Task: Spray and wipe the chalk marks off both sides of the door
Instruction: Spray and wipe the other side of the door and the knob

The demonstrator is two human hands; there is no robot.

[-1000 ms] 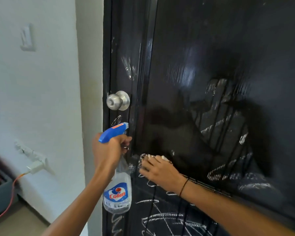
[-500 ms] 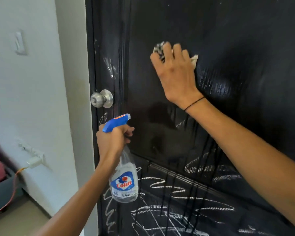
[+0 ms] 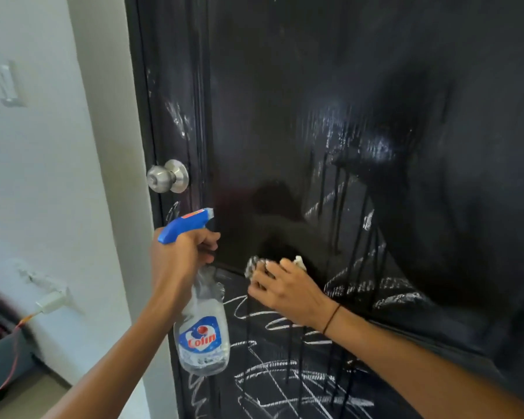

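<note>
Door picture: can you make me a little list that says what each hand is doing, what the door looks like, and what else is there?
left hand: grips the spray bottle, nozzle pointing at the door
right hand: presses a cloth against the door
door: black, wet drips and faint smears on the upper panel
chalk marks: thick white scribbles on the lower panel
doorknob: silver, above the bottle
wall: white, left of the door

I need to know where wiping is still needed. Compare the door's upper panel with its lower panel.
The upper panel looks dark, glossy and wet, with faint smears and drip streaks; the lower panel shows bold white chalk scribbles. The right hand presses the cloth at the upper panel's bottom edge; nothing touches the lower panel. Both are black, and drips run down both.
</note>
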